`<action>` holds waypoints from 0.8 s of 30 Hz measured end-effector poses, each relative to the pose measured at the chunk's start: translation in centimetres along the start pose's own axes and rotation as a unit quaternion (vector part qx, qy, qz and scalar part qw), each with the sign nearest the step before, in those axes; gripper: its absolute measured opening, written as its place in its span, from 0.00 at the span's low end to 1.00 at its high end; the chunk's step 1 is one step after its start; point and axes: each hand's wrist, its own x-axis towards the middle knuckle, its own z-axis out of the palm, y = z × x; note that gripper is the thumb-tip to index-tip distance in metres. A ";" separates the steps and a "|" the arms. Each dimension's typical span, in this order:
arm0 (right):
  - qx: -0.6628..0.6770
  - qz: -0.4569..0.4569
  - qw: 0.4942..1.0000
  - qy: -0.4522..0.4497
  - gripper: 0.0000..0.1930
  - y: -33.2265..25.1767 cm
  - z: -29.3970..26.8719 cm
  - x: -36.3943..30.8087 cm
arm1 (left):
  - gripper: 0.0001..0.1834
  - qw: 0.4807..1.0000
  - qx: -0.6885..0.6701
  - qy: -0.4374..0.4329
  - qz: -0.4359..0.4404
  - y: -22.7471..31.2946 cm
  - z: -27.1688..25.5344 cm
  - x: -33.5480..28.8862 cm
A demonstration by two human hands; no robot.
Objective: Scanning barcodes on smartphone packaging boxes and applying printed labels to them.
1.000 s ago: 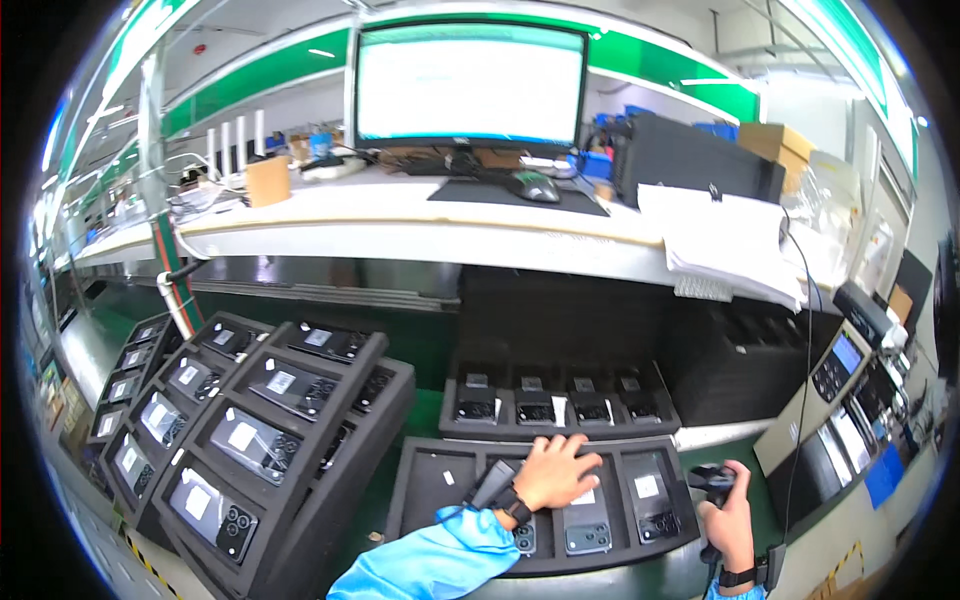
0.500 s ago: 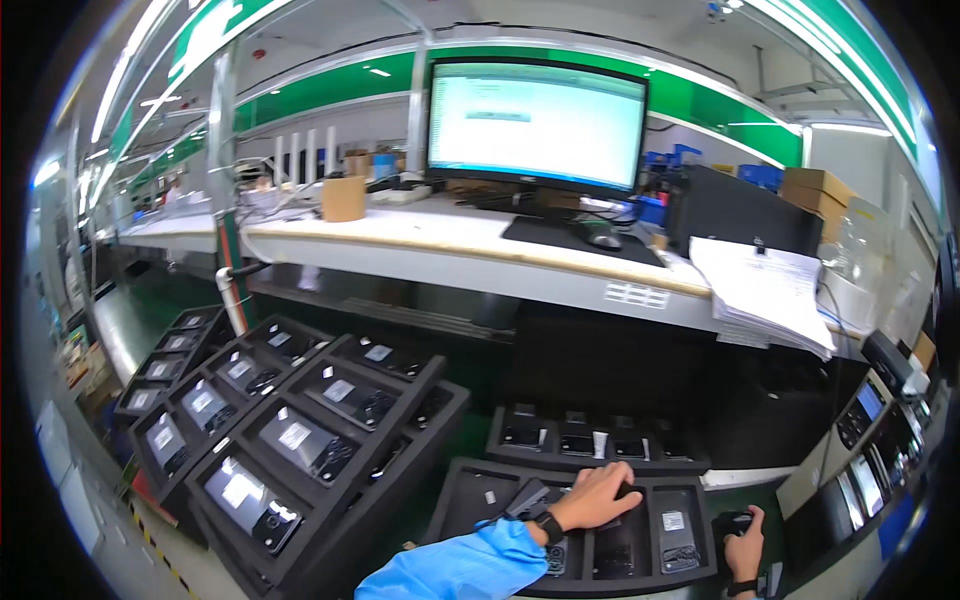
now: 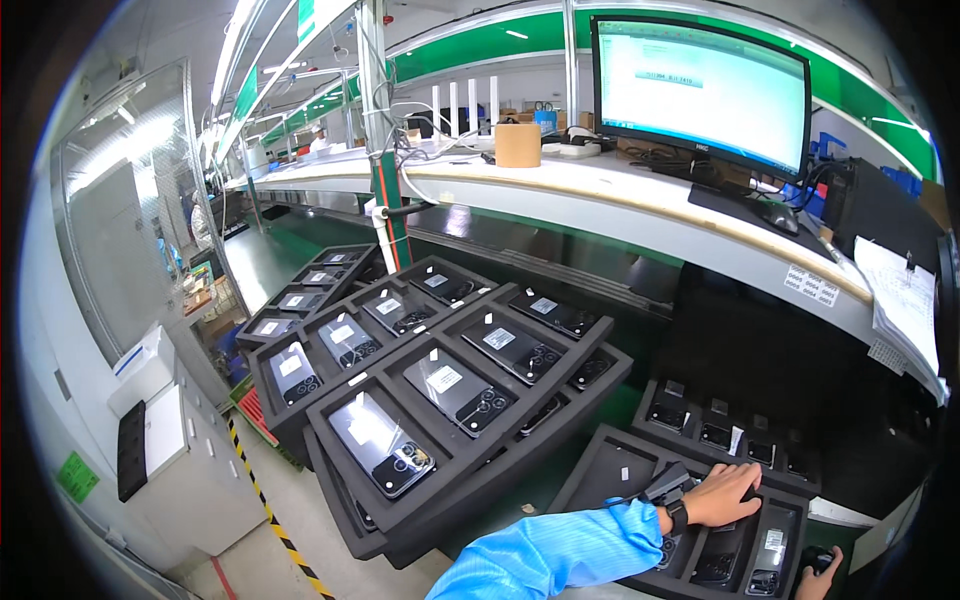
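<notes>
A factory workstation seen from above, with black foam trays of smartphones set below a long white workbench.

At the far left stands a white cabinet on a floor marked with yellow-and-black hazard tape. Next comes a row of stacked black foam trays running away from the viewer, each recess holding one dark smartphone lying back-up with a small white label on it. Nearer the centre, the largest stack of black foam trays tilts toward the viewer; its top tray holds three phones in a line, the closest a glossy dark smartphone with a camera cluster, and more phones sit in the row behind.

On the bench above stand a brown cardboard cylinder and, further right, a wide computer monitor with a bright white screen. A sheaf of white papers hangs at the bench's right end.

At lower right lies a low black foam tray with phone-shaped recesses; some recesses hold phones, the left one looks vacant. The left hand, in a blue sleeve with a black wristwatch, rests flat on a phone in this tray, fingers loosely spread and curled over it. The right hand is cut off at the bottom edge, wrapped around a small black object I cannot identify.
</notes>
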 end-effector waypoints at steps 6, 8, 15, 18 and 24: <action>-0.006 -0.032 0.999 0.009 0.29 -0.4 -0.2 -0.2 | 0.17 1.000 -0.006 0.012 0.012 -0.1 0.1 0.0; 0.000 -0.016 1.000 0.007 0.29 -0.2 -0.2 -0.1 | 0.17 1.000 -0.007 0.013 0.012 -0.1 0.1 0.0; -0.001 -0.044 0.999 0.016 0.29 0.2 -0.1 0.0 | 0.17 1.000 -0.008 0.012 0.011 -0.1 0.0 0.0; -0.033 -0.043 0.998 0.019 0.29 0.3 -0.2 0.0 | 0.18 1.000 -0.011 0.009 0.010 0.0 -0.1 0.0; 0.005 -0.033 0.999 0.011 0.29 0.2 0.0 -0.1 | 0.17 1.000 -0.013 0.010 0.005 0.0 -0.3 -0.2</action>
